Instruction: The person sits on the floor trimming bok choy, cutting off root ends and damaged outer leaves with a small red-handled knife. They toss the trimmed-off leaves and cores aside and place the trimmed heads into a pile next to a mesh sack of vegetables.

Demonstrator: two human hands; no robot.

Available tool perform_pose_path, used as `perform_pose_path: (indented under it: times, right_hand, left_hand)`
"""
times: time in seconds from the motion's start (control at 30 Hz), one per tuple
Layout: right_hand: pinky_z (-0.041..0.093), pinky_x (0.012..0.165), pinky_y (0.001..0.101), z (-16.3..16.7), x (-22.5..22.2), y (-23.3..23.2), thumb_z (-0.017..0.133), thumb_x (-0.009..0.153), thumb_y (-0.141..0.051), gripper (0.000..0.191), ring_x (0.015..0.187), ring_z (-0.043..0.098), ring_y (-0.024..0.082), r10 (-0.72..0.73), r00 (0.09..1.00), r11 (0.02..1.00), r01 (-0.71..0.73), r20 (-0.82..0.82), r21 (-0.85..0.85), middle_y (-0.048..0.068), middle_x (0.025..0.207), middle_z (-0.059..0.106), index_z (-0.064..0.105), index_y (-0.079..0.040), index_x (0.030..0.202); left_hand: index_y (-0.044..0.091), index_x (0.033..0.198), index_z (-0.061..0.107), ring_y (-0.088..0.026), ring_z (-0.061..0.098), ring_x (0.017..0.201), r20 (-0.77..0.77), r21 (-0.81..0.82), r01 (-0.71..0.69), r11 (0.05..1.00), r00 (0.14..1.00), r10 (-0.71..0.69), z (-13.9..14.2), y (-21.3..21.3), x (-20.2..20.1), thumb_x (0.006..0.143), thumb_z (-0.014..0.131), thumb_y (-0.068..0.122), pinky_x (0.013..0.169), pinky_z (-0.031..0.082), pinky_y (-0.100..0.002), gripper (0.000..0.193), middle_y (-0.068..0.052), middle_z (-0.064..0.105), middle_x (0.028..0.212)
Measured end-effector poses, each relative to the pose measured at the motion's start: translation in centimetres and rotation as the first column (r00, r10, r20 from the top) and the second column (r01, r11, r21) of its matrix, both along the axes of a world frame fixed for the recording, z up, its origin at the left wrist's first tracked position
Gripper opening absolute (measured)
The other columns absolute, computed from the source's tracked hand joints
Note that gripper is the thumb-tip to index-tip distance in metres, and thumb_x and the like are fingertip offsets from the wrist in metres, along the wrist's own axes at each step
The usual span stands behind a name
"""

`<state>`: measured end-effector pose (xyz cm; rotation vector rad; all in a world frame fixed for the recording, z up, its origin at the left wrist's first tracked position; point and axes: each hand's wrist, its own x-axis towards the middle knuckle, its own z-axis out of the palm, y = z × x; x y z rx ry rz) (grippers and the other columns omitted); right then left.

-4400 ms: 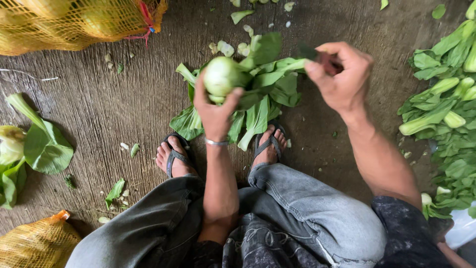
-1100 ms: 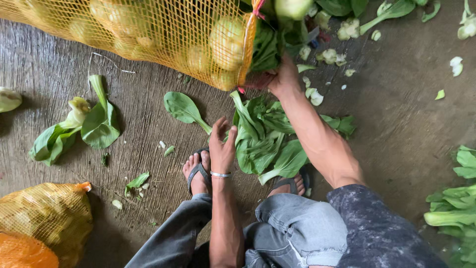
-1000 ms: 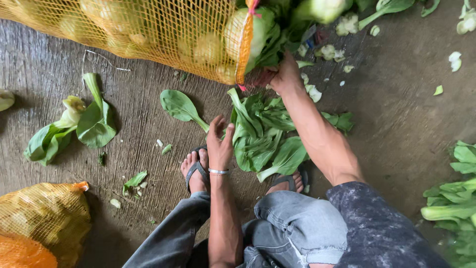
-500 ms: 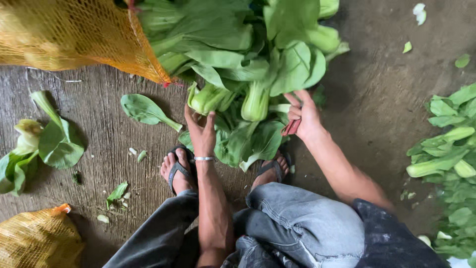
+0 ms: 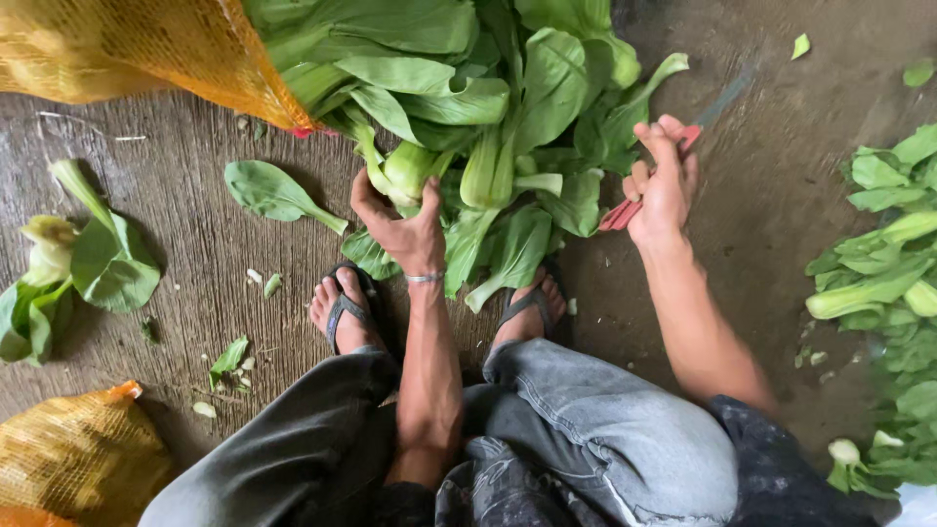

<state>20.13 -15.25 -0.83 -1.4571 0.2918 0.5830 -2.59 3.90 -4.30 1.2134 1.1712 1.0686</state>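
A large heap of green leafy vegetables with pale stalks [image 5: 488, 107] lies on the concrete floor in front of my sandalled feet. My left hand [image 5: 400, 222] grips one pale green head [image 5: 410, 168] at the heap's near edge. My right hand [image 5: 662, 185] is closed around a red-handled knife [image 5: 673, 151], its blade pointing up and away to the right of the heap. An orange mesh sack [image 5: 146, 49] lies at the upper left, its open mouth against the heap.
Trimmed greens [image 5: 878, 283] are piled along the right edge. Loose leaves [image 5: 78, 263] lie at the left, one single leaf [image 5: 268, 193] near my left hand. Another orange mesh sack [image 5: 73, 459] sits at the bottom left. Small scraps dot the floor.
Earlier I trimmed a head with the knife. Since then the greens have spilled out of the mesh sack into a heap, my right hand has come away to the right, and my left hand has taken hold of a head.
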Motion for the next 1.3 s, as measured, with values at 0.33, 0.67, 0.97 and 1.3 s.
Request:
perform_pose_path:
  times: [0.33,0.67,0.97,1.3]
  right_hand:
    - [0.036,0.051,0.0224,9.4,-2.1,1.6,0.054,0.114,-0.011,0.026,0.056,0.04,0.002,0.348,0.869,0.926,-0.376,0.352,0.014,0.013,0.111,0.068,0.053,-0.002,0.138]
    - [0.04,0.065,0.0252,15.5,-4.9,-1.1,0.067,0.11,-0.034,0.039,0.069,0.045,0.005,0.82,0.355,0.571,-0.454,0.449,-0.684,-0.002,0.078,0.05,0.063,-0.002,0.134]
    - [0.037,0.063,0.0234,14.0,-4.5,-2.8,0.083,0.082,-0.048,0.071,0.07,0.041,0.003,0.884,0.43,0.453,-0.69,0.184,-0.565,-0.007,0.084,0.056,0.064,-0.007,0.137]
    - [0.039,0.058,0.0312,12.8,-3.7,-2.9,0.084,0.083,-0.045,0.055,0.065,0.046,0.013,0.946,0.178,0.318,-0.661,0.27,-0.68,0.003,0.074,0.052,0.071,-0.005,0.118]
  left_hand:
    - [0.01,0.143,0.04,-0.02,0.059,0.121,0.29,0.317,0.304,0.898,0.87,-0.397,9.3,-2.6,0.7,0.073,0.093,0.015,0.11,0.049,-0.033,0.089,-0.012,0.059,0.134]
    - [0.004,0.151,0.043,-0.018,0.059,0.126,0.75,-0.445,0.827,0.345,0.554,-0.362,6.9,-6.2,4.4,0.089,0.079,0.049,0.109,0.047,-0.031,0.085,-0.008,0.061,0.139]
    - [0.002,0.141,0.045,-0.038,0.068,0.119,-0.032,0.01,0.931,0.365,0.366,-0.93,10.8,-4.2,3.0,0.071,0.097,0.032,0.098,0.055,-0.041,0.092,-0.02,0.069,0.124]
    - [0.007,0.142,0.051,-0.031,0.069,0.123,0.083,0.099,0.967,0.235,0.228,-0.97,9.3,-2.8,2.4,0.068,0.099,0.035,0.106,0.053,-0.039,0.093,-0.015,0.066,0.135]
